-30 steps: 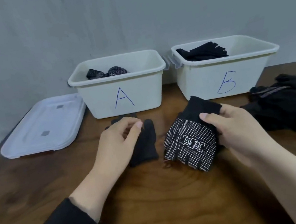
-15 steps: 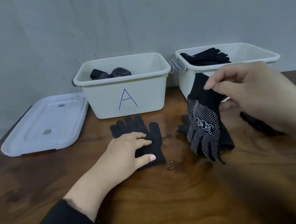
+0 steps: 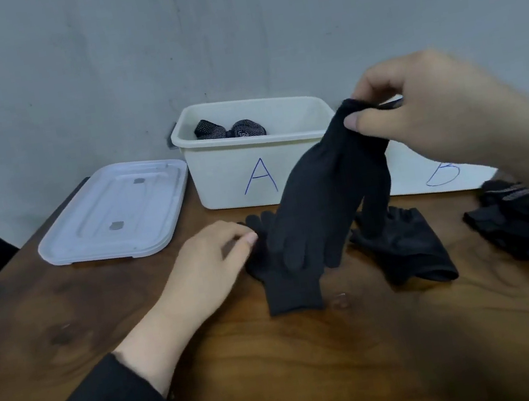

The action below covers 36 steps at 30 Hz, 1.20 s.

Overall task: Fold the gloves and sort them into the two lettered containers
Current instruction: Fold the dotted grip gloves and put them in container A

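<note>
Black knit fabric hangs at the centre of the view: a plain black knitted glove (image 3: 328,197) is pinched by its cuff between the thumb and curled fingers of the right hand (image 3: 432,111), fingers dangling downward over the table. Directly beneath it, at about 6 o'clock from the hanging glove, a second plain black knitted glove (image 3: 287,287) lies flat on the wood, cuff toward the viewer. The left hand (image 3: 208,271) rests at its 9 o'clock edge, fingers loosely bent; whether the fabric is actually gripped cannot be told.

A misaligned pair is judged the main risk: the hanging glove is limp and swings, so it may be laid askew on the flat one, and the fold would then be lopsided. The flat glove may also be dragged if it is not pinned firmly. A mix-up is possible too, since a black fingerless glove (image 3: 409,246) lies just beside, at 3 o'clock, and a dark heap of further gloves (image 3: 519,222) sits farther out the same way.

At 12 o'clock stands the white plastic container marked A (image 3: 217,173), with dotted gloves inside; the white container marked B (image 3: 424,168) is largely hidden behind the right hand. A white plastic lid (image 3: 112,214) lies at 10 o'clock. Everything is borne by a dark brown wooden table (image 3: 317,365), set against a plain grey wall (image 3: 131,65).
</note>
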### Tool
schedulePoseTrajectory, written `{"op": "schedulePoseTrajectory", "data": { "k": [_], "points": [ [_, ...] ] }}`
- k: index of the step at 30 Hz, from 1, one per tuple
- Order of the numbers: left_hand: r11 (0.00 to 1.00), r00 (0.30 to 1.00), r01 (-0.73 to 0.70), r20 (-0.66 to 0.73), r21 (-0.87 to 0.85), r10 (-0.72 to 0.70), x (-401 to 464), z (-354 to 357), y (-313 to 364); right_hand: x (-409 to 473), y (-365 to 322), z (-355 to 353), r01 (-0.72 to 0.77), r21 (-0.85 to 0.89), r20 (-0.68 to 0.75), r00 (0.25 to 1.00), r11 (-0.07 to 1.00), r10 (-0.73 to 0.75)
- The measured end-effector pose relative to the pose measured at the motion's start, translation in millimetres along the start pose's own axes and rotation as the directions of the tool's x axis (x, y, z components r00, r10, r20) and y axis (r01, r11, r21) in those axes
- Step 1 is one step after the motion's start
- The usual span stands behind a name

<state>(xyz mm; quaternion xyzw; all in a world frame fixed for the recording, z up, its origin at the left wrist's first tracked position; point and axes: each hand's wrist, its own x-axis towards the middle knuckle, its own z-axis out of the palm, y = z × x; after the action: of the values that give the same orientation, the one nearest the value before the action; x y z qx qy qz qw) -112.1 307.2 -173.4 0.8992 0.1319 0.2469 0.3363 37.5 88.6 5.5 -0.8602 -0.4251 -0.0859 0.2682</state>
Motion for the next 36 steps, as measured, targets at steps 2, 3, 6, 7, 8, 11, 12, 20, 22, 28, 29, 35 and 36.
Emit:
{"op": "schedulePoseTrajectory", "data": {
  "k": [2, 3, 6, 7, 8, 11, 12, 20, 22, 28, 29, 35, 36],
  "points": [
    [0.991, 0.987, 0.102, -0.118, -0.081, -0.111, 4, -9, -4, 12, -4, 8, -0.032, 0.060, 0.035, 0.999, 0.998, 0.030],
    [0.981, 0.974, 0.148, -0.152, -0.122, -0.166, 5, -10, -7, 17, -6, 12, -0.041, 0.087, 0.052, 0.998, 0.995, 0.036],
    [0.952, 0.943, 0.217, -0.205, -0.216, -0.261, 5, -10, -12, 33, -11, 27, -0.039, 0.109, 0.049, 0.998, 0.993, 0.033],
    [0.950, 0.943, 0.217, -0.204, -0.224, -0.263, 5, -10, -11, 38, -12, 31, -0.030, 0.111, 0.021, 0.999, 0.993, 0.028],
    [0.952, 0.946, 0.213, -0.198, -0.220, -0.257, 6, -10, -11, 41, -13, 34, -0.014, 0.120, -0.022, 1.000, 0.993, 0.017],
    [0.962, 0.954, 0.192, -0.192, -0.192, -0.229, 6, -9, -12, 36, -18, 45, 0.093, 0.153, -0.180, 0.981, 0.984, -0.065],
    [0.964, 0.956, 0.189, -0.192, -0.186, -0.224, 6, -9, -13, 28, -17, 53, 0.146, 0.133, -0.217, 0.969, 0.980, -0.115],
    [0.987, 0.985, 0.151, -0.073, -0.053, -0.154, 8, -1, -21, -97, 24, 169, 0.248, 0.052, 0.194, 0.948, 0.967, -0.253],
    [0.992, 0.992, 0.123, -0.021, 0.025, -0.122, 7, 3, -20, -105, 28, 172, 0.175, 0.149, 0.174, 0.964, 0.973, -0.201],
    [0.977, 0.994, 0.040, 0.094, 0.210, -0.061, 4, 6, -23, -105, 33, 175, 0.161, 0.123, 0.184, 0.966, 0.979, -0.182],
    [0.975, 0.990, 0.030, 0.129, 0.220, -0.060, 4, 4, -24, -105, 34, 177, 0.169, 0.116, 0.172, 0.967, 0.979, -0.187],
    [0.980, 0.962, -0.013, 0.269, 0.199, -0.042, 5, -8, -31, -101, 28, 179, 0.203, 0.043, 0.060, 0.977, 0.978, -0.206],
    [0.978, 0.962, -0.014, 0.270, 0.209, -0.044, 5, -8, -31, -101, 26, 177, 0.213, 0.037, 0.027, 0.976, 0.976, -0.214]
  ]
}}
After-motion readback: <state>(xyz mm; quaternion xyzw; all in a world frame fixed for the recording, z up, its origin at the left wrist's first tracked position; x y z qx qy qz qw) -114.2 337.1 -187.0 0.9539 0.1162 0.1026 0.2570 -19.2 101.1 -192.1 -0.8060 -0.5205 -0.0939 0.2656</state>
